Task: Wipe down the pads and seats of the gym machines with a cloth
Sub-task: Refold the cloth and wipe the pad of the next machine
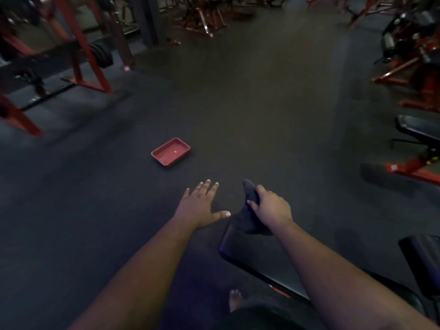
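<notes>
Dark cloth (250, 210) bunched up in the right hand (271, 208), fingers curled round its upper part, tail end hanging down and just touching the far end of the black bench pad (257, 256). Pad sits low and right in the view, long axis running from that far end back toward the body and off to the right. So the pad lies straight below and behind the grip, basically already there, only the very tip covered so far by the looks of it.

Left hand (202, 206) just beside it, flat and spread out, fingers straight, holding nothing, hovering over the floor (238, 115) to the left of the pad's end. Can't tell if it's touching anything. Right hand clearly the nearer one to the pad and the one with the cloth, so probably a pull back along the length of the pad from here.

Further out: red tray (171, 152) on the floor ahead and left, well apart from both hands, looks shallow, contents too dim to call. Another black pad (421, 258) at the right edge, one more bench (419, 132) further up on the right, red machine frames (78, 44) round the edges. Bare foot (235, 300) peeking in at the bottom. All pretty dark and blurry.
</notes>
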Tool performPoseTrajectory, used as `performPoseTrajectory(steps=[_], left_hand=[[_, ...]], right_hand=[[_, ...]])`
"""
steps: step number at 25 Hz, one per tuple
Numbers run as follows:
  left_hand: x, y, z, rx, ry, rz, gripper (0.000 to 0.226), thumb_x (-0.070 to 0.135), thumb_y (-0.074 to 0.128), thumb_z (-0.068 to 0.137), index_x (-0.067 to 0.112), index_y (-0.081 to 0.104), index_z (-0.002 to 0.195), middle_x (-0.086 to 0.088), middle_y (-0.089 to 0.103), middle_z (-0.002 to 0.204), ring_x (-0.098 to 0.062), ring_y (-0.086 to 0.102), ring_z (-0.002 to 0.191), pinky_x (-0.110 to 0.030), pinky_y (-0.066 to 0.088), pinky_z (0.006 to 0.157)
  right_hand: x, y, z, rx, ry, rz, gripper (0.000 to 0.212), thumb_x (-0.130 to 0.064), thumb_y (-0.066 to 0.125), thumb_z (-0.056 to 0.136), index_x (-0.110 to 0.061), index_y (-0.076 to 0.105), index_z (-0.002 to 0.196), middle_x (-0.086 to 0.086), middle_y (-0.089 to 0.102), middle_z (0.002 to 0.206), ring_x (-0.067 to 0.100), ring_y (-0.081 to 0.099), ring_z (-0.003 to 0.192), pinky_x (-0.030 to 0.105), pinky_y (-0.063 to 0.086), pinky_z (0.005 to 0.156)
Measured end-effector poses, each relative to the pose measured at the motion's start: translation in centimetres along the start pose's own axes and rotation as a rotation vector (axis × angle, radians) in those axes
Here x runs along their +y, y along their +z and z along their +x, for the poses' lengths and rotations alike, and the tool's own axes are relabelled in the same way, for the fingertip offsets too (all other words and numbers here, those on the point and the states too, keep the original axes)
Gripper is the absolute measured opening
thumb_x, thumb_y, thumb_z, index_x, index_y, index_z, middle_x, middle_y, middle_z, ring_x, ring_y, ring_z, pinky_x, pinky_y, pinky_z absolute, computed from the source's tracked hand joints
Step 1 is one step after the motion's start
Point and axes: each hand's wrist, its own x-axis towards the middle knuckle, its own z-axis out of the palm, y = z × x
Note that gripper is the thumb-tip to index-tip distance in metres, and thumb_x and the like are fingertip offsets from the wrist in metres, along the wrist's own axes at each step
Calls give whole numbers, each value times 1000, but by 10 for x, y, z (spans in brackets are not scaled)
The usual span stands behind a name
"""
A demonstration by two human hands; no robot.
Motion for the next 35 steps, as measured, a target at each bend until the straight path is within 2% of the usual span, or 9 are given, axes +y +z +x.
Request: performPoseTrajectory(steps=[8,14,18,27,35], left_hand=[[-95,-51,111,-20,-36,62,106,87,35,83,29,-7,161,2,-8,170,-17,-2,157,-49,6,126],[-138,-85,212,-34,0,44,106,87,36,83,29,-7,161,2,-7,170,-17,-2,157,-49,6,126],[-147,-100,282,-18,135,79,107,87,36,83,27,-3,162,0,-3,170,-18,1,157,-51,9,126],[-139,-155,497,-71,521,184,108,89,35,81,28,-4,161,2,-3,170,-18,0,157,-49,8,126],[-50,-187,628,-112,830,240,108,89,35,81,27,-4,161,2,-4,170,-17,-3,157,-52,5,126]], right_hand=[[-72,19,147,-1,-45,39,32,-53,52,97,-24,45,111,4,66,109,33,65,100,38,44,67],[-93,11,249,14,5,52,28,-52,52,97,-27,42,106,1,66,104,30,66,94,39,49,67],[-83,3,301,63,86,53,26,-51,51,97,-28,43,105,0,67,104,29,66,95,40,52,70],[-50,-8,414,179,519,58,22,-47,49,96,-28,43,105,1,66,105,29,65,95,39,44,70],[10,-43,464,326,826,55,22,-47,48,97,-28,44,106,0,67,103,29,66,93,43,52,76]])
